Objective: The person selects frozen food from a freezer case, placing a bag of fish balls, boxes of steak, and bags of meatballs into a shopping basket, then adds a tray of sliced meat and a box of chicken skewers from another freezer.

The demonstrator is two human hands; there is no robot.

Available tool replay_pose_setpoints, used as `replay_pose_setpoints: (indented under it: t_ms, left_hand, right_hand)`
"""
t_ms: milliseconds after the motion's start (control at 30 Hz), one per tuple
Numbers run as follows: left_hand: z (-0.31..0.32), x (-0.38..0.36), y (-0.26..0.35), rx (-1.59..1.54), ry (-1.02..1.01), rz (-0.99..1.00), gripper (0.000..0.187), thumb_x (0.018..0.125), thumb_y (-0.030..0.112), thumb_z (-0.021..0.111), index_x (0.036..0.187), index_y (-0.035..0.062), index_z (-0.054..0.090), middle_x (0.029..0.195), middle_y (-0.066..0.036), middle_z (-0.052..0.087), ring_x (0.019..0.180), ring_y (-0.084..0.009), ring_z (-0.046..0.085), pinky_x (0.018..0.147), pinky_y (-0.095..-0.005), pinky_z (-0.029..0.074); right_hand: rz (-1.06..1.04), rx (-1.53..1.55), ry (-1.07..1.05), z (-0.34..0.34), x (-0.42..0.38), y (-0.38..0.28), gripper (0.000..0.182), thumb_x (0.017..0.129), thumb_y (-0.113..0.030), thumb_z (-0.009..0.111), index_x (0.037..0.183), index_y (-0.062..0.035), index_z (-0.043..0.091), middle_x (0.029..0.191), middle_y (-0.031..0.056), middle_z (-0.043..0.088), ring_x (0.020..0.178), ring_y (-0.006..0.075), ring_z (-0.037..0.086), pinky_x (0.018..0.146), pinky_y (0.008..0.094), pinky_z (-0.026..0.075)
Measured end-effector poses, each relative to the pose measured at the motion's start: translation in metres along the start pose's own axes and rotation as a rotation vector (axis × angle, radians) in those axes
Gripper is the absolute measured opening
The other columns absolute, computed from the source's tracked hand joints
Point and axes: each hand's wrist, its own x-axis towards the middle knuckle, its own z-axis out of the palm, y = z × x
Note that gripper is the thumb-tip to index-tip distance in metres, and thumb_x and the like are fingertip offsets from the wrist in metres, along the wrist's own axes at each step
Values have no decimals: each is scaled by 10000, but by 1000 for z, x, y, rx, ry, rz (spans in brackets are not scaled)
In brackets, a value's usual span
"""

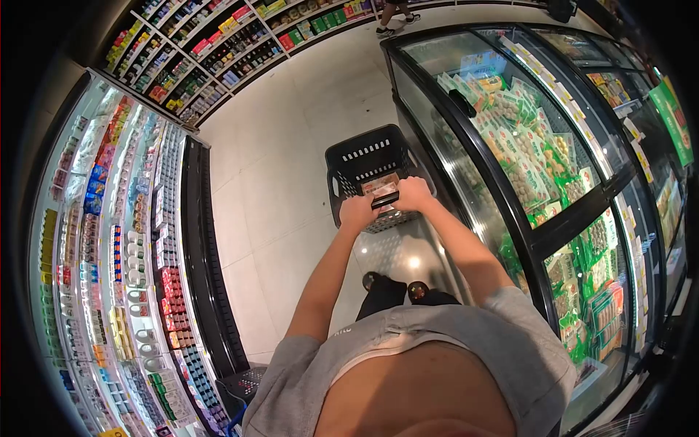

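Both hands are closed on the black handle point(385, 199) of a dark shopping basket point(366, 151) with slotted walls. My left hand point(357, 212) wraps round the handle's left end, and my right hand point(413, 194) grips its right end. Inside the basket, partly hidden by the handle and hands, lies a package point(381, 185) with a reddish and pale surface. The basket is in front of my legs, above the pale tiled floor.
A glass-topped freezer point(466, 138) with green and white bags runs along the right. Refrigerated shelves point(131, 240) line the left. Stocked shelves point(240, 44) stand across the back. A person's legs and shoes point(386, 31) show at the top. Another basket point(246, 382) is at lower left.
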Motion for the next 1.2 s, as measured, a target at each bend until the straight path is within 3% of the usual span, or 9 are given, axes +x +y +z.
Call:
replay_pose_setpoints:
  t_ms: [233, 333, 533, 633, 733, 867, 967, 1033, 1200]
  left_hand:
    - [9, 114, -64, -36, 95, 49, 303, 695, 364, 683, 858, 112, 649, 673, -139, 646, 641, -308, 654, 593, -418, 524]
    - [9, 170, -96, -71, 145, 108, 348, 672, 384, 689, 888, 115, 649, 648, -133, 638, 628, -308, 650, 579, -415, 518]
    - [-10, 274, -162, -118, 43, 206, 436, 700, 434, 676, 989, 112, 625, 660, -133, 642, 633, -311, 652, 576, -418, 515]
    - [-2, 328, -194, -112, 68, 256, 353, 712, 417, 683, 860, 98, 651, 696, -133, 645, 646, -314, 650, 594, -420, 527]
    - [1, 376, -212, -87, 95, 318, 551, 682, 504, 694, 1063, 112, 620, 639, -119, 634, 626, -302, 650, 561, -405, 509]
    - [-2, 434, -229, -111, 74, 311, 555, 679, 496, 702, 1068, 107, 622, 657, -108, 638, 634, -287, 652, 562, -392, 509]
    - [-2, 476, -236, -33, -16, 267, 519, 676, 458, 712, 1069, 129, 629, 676, -97, 643, 649, -284, 654, 569, -392, 510]
    - [-11, 499, -245, -104, 5, 299, 434, 676, 418, 714, 998, 138, 636, 681, -86, 643, 655, -282, 651, 578, -397, 510]
    - [-20, 582, -298, -115, -58, 331, 227, 681, 326, 677, 816, 151, 625, 640, -79, 631, 627, -295, 638, 593, -418, 509]
  right_hand:
    - [55, -21, -19, 0, 124, 20, 354, 550, -414, 735, 674, -84, 709, 657, 161, 645, 677, 324, 655, 683, 396, 536]
    - [89, -33, -30, -3, 182, 26, 562, 507, -538, 766, 738, -29, 712, 714, 190, 659, 721, 328, 665, 709, 399, 538]
    - [160, -85, -9, 5, 295, 37, 459, 546, -472, 755, 764, -69, 725, 707, 172, 659, 724, 320, 661, 713, 389, 536]
    - [226, -67, 9, 4, 344, 38, 420, 558, -441, 755, 752, -69, 725, 701, 162, 659, 711, 311, 658, 702, 383, 536]
    - [259, -78, 48, 3, 382, 50, 382, 571, -425, 744, 720, -75, 720, 689, 162, 655, 699, 307, 656, 678, 385, 536]
    - [240, -90, 68, -3, 440, 71, 374, 578, -430, 735, 706, -80, 708, 678, 158, 648, 690, 313, 653, 669, 392, 532]
    - [257, -85, 60, -10, 473, 83, 399, 583, -443, 732, 723, -71, 696, 695, 152, 652, 703, 312, 655, 682, 396, 531]
    - [269, -49, 87, -8, 497, 88, 306, 590, -402, 717, 667, -105, 704, 635, 145, 636, 650, 311, 647, 650, 390, 529]
    - [249, 37, 276, 3, 572, 88, 308, 621, -375, 690, 662, -70, 673, 643, 149, 630, 628, 313, 641, 625, 397, 525]
